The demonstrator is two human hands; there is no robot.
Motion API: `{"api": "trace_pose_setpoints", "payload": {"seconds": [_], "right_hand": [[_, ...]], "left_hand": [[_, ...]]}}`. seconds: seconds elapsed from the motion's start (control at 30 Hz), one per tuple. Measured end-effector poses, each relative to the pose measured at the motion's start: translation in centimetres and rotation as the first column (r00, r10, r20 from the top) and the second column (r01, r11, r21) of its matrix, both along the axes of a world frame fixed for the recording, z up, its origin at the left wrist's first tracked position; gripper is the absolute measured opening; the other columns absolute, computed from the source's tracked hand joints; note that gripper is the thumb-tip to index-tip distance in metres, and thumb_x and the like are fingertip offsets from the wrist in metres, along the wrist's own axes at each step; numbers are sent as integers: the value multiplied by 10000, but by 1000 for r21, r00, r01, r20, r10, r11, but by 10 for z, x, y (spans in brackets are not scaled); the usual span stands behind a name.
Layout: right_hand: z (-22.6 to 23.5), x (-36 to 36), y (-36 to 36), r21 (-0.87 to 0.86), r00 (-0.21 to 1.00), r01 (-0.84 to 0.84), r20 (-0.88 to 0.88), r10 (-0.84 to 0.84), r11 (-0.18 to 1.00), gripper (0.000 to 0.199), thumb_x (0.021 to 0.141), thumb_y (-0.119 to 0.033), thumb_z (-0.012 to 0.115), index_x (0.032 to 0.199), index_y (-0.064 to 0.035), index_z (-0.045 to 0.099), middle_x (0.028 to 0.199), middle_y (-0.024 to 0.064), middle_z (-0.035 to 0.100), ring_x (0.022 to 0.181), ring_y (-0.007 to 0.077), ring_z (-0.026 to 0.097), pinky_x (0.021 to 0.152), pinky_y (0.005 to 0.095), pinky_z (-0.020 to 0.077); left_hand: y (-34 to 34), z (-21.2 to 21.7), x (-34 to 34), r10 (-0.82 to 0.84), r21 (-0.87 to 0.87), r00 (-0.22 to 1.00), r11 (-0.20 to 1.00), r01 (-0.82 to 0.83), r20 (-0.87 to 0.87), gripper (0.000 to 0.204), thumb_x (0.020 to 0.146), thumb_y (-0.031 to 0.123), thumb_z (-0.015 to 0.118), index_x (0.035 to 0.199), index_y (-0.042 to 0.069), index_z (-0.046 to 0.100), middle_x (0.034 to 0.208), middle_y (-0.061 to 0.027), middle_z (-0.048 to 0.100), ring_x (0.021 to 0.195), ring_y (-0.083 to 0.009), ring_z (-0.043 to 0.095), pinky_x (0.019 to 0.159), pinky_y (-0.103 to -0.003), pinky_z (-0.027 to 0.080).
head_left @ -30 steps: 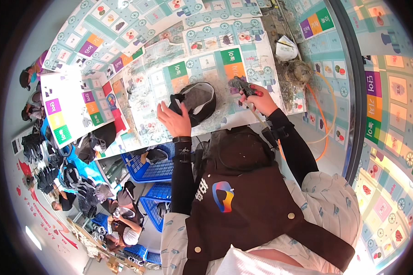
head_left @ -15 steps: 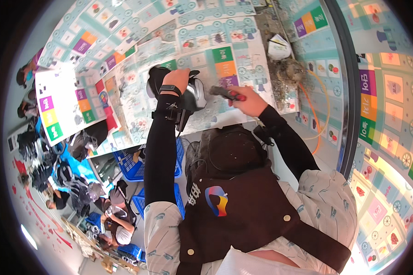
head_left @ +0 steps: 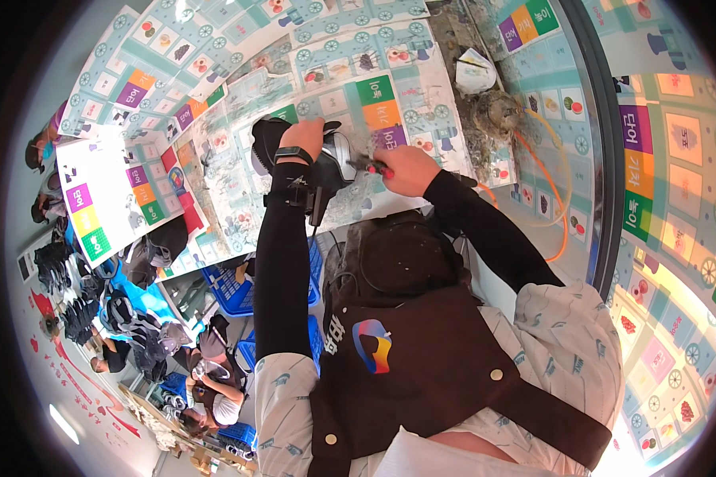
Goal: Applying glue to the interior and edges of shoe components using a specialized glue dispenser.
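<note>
On the near half of a broad desk (head_left: 350, 67) covered with teal-and-white printed sheets lies a black fabric cap with a grey inner side (head_left: 336, 161). The left hand (head_left: 303, 140), with a dark band at its wrist, rests over the cap in a narrow grip that holds it; some of its fingers are hidden. The right hand (head_left: 410, 170) has its grip closed around a small dark tool with red parts (head_left: 364, 164), whose tip points left at the cap's right edge; whether the two touch cannot be told. At the desk's left edge sits a pile of black and grey caps (head_left: 165, 242), and below the desk is a blue slatted plastic basket (head_left: 229, 296). Toward the far right corner lies a white crumpled piece (head_left: 475, 73), near a thin orange hose (head_left: 566, 230).
</note>
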State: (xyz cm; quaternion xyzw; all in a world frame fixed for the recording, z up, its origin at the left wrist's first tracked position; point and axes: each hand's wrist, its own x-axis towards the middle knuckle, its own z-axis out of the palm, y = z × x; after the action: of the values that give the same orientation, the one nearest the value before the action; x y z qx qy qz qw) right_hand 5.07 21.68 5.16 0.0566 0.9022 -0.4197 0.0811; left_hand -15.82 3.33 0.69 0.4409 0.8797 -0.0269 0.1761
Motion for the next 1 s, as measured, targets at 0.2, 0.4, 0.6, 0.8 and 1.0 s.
{"api": "trace_pose_setpoints", "payload": {"seconds": [0.2, 0.4, 0.6, 0.8, 1.0], "right_hand": [[9, -3, 2, 17, 999, 1, -38, 0, 1000, 192, 788, -140, 596, 959, -68, 647, 778, 215, 661, 786, 439, 652, 694, 560, 495], [17, 2, 7, -87, 977, -170, 117, 180, 982, 227, 818, -148, 579, 1013, -74, 669, 799, 228, 661, 824, 444, 647, 718, 544, 499], [19, -13, 9, -249, 995, 93, -15, -100, 964, 270, 825, -77, 576, 1088, -39, 627, 870, 180, 668, 854, 412, 649, 754, 459, 504], [-4, -26, -2, -85, 997, 68, -17, -70, 994, 205, 824, -145, 592, 1007, -62, 633, 840, 230, 661, 856, 449, 641, 734, 547, 483], [-22, -23, -2, 45, 991, 136, 10, -137, 990, 176, 810, -119, 579, 964, -50, 626, 805, 229, 651, 830, 459, 636, 714, 571, 473]], "left_hand": [[-2, 4, 0, -4, -21, 1000, 1000, 4, -25, 169, 974, 165, 519, 1010, 62, 648, 898, -201, 719, 849, -393, 718, 705, -494, 585], [-1, 41, 19, -24, -71, 955, 997, 3, -296, 85, 929, 154, 578, 968, 89, 617, 855, -86, 685, 915, -323, 689, 642, -416, 602], [-13, 65, 14, 10, 127, 787, 988, 87, -617, 226, 872, 150, 595, 1078, 60, 572, 944, -58, 561, 940, -224, 581, 693, -306, 523], [-11, 37, 31, 187, 372, 922, 927, -51, -340, 287, 822, 76, 661, 1094, 42, 573, 1065, -143, 530, 991, -321, 581, 758, -392, 568], [-10, 35, 38, 346, 506, 938, 814, -285, -30, 313, 824, 116, 678, 1127, 54, 629, 1059, -187, 564, 1004, -408, 595, 850, -481, 515]]}}
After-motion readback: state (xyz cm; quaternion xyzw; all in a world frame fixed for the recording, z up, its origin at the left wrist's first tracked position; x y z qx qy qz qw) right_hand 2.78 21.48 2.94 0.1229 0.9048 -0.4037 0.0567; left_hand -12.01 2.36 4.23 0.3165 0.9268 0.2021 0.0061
